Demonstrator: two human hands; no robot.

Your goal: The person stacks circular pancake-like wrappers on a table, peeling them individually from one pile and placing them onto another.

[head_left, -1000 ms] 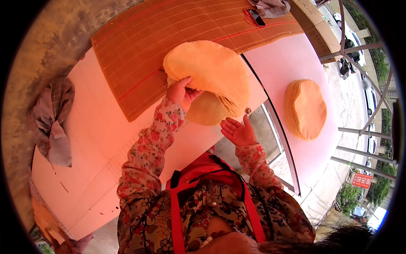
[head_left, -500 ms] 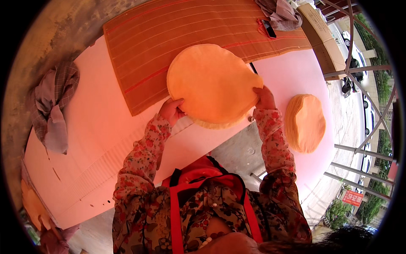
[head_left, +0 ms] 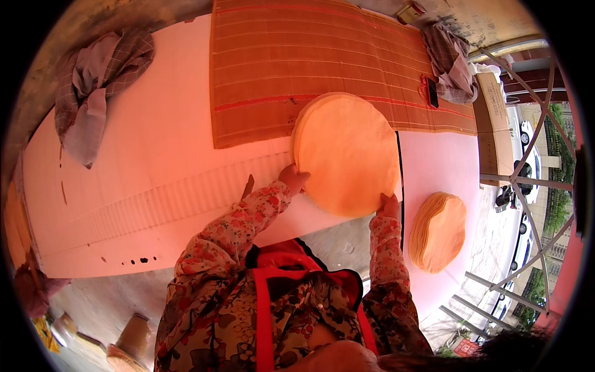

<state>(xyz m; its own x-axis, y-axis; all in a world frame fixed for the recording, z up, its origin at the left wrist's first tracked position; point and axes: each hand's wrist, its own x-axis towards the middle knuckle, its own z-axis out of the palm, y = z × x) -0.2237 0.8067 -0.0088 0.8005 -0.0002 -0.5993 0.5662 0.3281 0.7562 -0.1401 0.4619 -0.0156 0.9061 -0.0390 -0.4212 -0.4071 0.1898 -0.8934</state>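
Note:
A stack of thin, round, yellow sheets that look like flatbreads (head_left: 348,155) is between my two hands. It overlaps the front edge of the brown mat and the table's near edge. My left hand (head_left: 294,178) grips its left rim, thumb on top and fingers tucked out of sight. At the lower right rim, my right hand (head_left: 388,206) pinches the edge, its fingers mostly hidden beneath. Whether the stack rests on the table or is slightly raised, I cannot tell. A second stack of similar flatbreads (head_left: 439,232), with a wavy outline, lies to the right on the white surface.
The brown striped mat (head_left: 260,74) covers the back of the white table (head_left: 155,142). A checked cloth (head_left: 102,87) lies far left; another cloth (head_left: 449,59) and a phone (head_left: 432,93) lie back right. A cardboard box (head_left: 493,124) and metal bars (head_left: 524,180) stand beyond.
My view has turned, so the table appears rotated. The held stack now sits slightly nearer me and farther right along the mat's edge, with a more even outline. Both hands still grip it.

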